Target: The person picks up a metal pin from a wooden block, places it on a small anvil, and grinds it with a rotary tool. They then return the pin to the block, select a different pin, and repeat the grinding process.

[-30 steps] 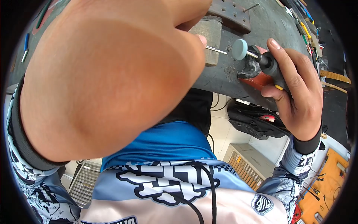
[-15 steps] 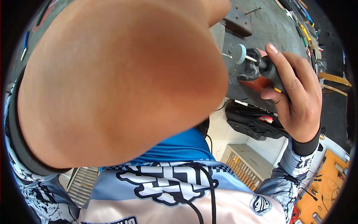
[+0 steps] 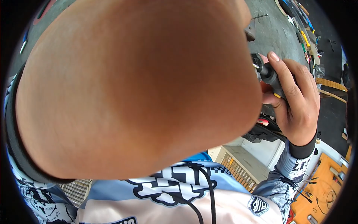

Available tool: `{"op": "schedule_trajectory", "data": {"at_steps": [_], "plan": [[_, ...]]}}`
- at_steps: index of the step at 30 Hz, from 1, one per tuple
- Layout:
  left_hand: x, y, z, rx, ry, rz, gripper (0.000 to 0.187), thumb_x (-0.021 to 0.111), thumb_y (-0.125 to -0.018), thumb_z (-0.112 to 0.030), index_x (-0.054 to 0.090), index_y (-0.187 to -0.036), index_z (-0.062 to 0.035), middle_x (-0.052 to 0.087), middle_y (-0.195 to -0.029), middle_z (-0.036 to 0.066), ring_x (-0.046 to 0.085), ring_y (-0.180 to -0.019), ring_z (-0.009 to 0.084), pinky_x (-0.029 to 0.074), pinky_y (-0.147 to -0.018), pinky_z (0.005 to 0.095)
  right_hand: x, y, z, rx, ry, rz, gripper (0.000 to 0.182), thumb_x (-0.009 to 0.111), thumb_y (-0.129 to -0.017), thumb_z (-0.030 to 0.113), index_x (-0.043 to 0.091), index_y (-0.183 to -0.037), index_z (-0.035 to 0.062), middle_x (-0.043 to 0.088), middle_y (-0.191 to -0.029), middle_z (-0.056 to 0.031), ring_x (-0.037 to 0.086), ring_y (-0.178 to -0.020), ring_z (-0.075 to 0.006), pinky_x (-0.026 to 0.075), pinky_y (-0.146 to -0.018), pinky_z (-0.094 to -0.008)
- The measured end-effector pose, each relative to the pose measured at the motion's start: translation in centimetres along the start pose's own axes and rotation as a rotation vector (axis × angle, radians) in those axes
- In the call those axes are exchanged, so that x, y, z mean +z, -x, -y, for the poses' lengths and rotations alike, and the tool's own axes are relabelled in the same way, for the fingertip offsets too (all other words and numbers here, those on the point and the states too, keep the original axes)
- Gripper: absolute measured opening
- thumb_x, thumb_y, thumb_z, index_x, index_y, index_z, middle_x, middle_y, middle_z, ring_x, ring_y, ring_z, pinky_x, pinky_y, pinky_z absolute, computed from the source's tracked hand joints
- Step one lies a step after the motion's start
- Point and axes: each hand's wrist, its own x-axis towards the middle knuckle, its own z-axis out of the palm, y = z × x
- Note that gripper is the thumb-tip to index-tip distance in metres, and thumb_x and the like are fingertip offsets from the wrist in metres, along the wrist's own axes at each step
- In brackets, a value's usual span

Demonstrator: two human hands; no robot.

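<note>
My left hand (image 3: 138,89) is very close to the camera, large and blurred, and covers the left and middle of the view. Its fingers are hidden, so what it holds or touches cannot be made out. At the right, my right hand (image 3: 298,93) is wrapped round a dark rotary tool (image 3: 272,76) with a small yellow button. The tool's metal shaft points left, and its tip is hidden behind my left hand. Part of a reddish-brown piece (image 3: 265,87) shows just below the tool.
Beyond the hands lies a grey-green workbench (image 3: 274,31) with a dark metal block (image 3: 250,33). Hand tools, one yellow-handled (image 3: 305,38), line its far right edge. Below are a black bag (image 3: 261,133), a drawer cabinet (image 3: 246,162) and an orange board (image 3: 324,183) with tools.
My left hand has shifted right and now hides the pale green disc on the tool's shaft and more of the bench. My right hand keeps its grip, nearly in the same place.
</note>
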Motion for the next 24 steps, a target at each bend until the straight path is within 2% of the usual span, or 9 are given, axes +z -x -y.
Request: {"op": "schedule_trajectory", "data": {"at_steps": [24], "plan": [[0.29, -0.21, -0.92, -0.029, -0.025, -0.005, 0.026, 0.069, -0.076, 0.005, 0.073, -0.102, 0.0018, 0.058, -0.094, 0.014, 0.062, -0.087, 0.0277, 0.052, -0.073, 0.0362, 0.32, -0.22, 0.24, -0.025, 0.020, -0.024, 0.063, 0.074, -0.081, 0.032, 0.063, -0.135, 0.0022, 0.065, -0.107, -0.0183, 0.064, -0.090, -0.0350, 0.052, -0.077, -0.0402]]}}
